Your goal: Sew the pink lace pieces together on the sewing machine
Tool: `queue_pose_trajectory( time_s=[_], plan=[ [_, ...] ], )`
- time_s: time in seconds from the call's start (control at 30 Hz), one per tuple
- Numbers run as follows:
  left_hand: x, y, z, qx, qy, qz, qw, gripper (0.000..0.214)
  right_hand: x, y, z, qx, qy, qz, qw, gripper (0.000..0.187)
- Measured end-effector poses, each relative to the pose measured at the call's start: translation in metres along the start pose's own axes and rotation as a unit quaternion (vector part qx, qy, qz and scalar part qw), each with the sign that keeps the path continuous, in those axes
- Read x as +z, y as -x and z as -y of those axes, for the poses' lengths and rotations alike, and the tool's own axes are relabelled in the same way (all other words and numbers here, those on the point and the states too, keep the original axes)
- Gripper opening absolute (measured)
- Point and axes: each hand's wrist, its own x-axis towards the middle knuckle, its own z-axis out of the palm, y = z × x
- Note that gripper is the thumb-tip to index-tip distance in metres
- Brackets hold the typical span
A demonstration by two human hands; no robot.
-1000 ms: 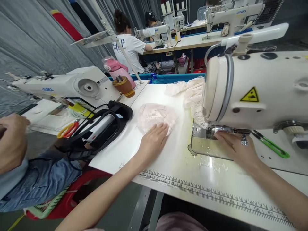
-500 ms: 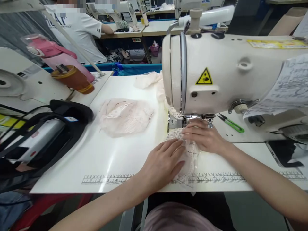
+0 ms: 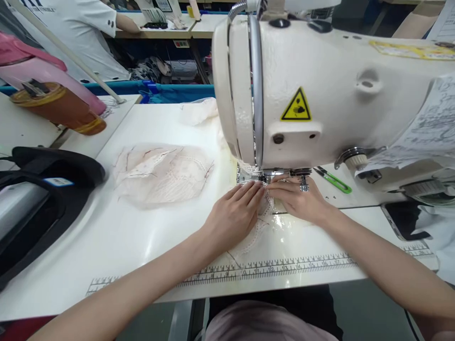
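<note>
Left hand (image 3: 234,215), pale lace (image 3: 253,239) seemingly partly beneath it.

Room separates loose fabric (image 3: 174,177) from left forearm (image 3: 156,278); sewing machine (image 3: 327,90) blocks right.

Fabric (image 3: 253,239) on the table (image 3: 142,237) before the sewing machine (image 3: 330,94), second piece (image 3: 170,177) left, snips (image 3: 339,183) right.

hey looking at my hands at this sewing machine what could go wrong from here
The left hand and right hand have fingers close to the stitching area under the sewing machine head; one might get caught. The lace piece under them could shift and pucker. The green snips beyond the right hand might nick it.
</note>
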Motion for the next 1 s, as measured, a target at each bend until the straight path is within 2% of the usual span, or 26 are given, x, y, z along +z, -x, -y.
queue_pose_trajectory(
  time_s=[0.1, 0.37, 0.67, 1.0],
  plan=[
    [0.003, -0.004, 0.009, -0.004, 0.016, 0.007, 1.000, 0.041, 0.001, -0.001, 0.000, 0.013, 0.007, -0.001, 1.000, 0.028],
    [0.004, -0.006, 0.017, -0.016, 0.040, -0.004, 0.999, 0.040, 0.006, 0.001, 0.002, 0.069, -0.038, 0.063, 0.995, 0.033],
    [0.005, -0.005, 0.018, -0.022, 0.039, 0.010, 0.999, 0.040, 0.006, 0.001, 0.000, 0.062, -0.049, 0.095, 0.992, 0.036],
    [0.008, -0.005, 0.019, -0.014, 0.027, -0.003, 1.000, 0.041, 0.008, 0.003, 0.000, 0.039, -0.003, 0.058, 0.998, 0.035]
  ],
)
